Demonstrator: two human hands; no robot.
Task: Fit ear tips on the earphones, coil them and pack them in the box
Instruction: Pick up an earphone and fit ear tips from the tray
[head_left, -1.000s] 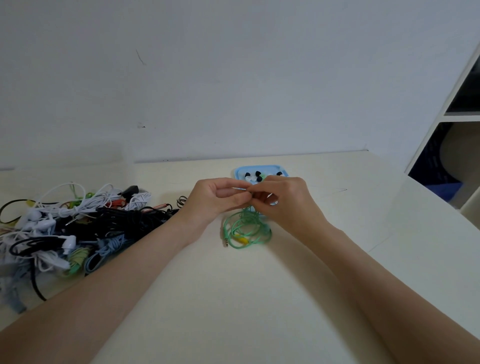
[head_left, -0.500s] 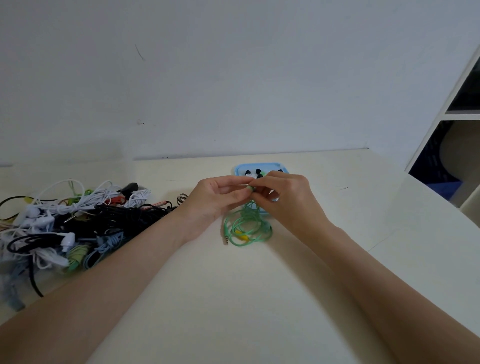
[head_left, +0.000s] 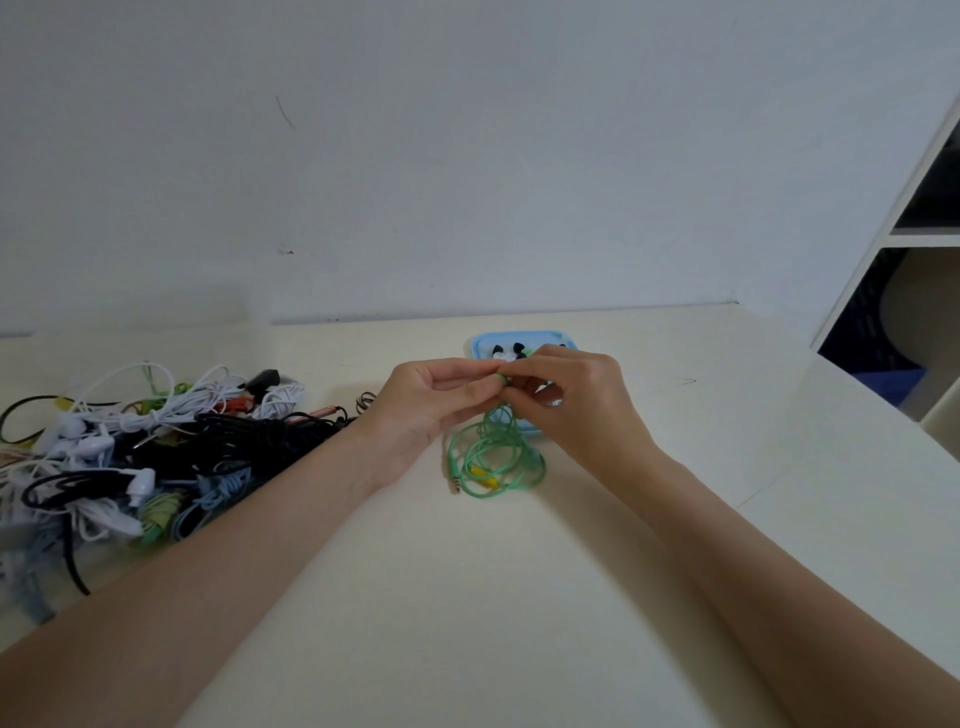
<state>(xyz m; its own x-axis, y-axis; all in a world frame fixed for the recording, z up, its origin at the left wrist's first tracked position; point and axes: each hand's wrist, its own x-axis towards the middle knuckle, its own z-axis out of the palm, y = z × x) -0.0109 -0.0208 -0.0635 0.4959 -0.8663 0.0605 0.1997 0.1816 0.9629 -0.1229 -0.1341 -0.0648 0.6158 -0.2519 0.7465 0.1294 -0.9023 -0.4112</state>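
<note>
Together, both hands pinched one green earbud.
Left hand (head_left: 426, 405) and right hand (head_left: 576, 400) gripped the green earbud (head_left: 502, 378) above its cable (head_left: 493, 457), coiled on the table (head_left: 467, 597) before the blue box (head_left: 480, 344).

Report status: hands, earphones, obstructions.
Left hand and right hand pinch green earbud. Green cable heaped loose on table, uncoiled. Blue box behind hands. Nothing blocking.

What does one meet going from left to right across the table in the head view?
Cable pile → left hand → green earphones → right hand → shelf. The blue box overlaps both hands, so it is left out.
</note>
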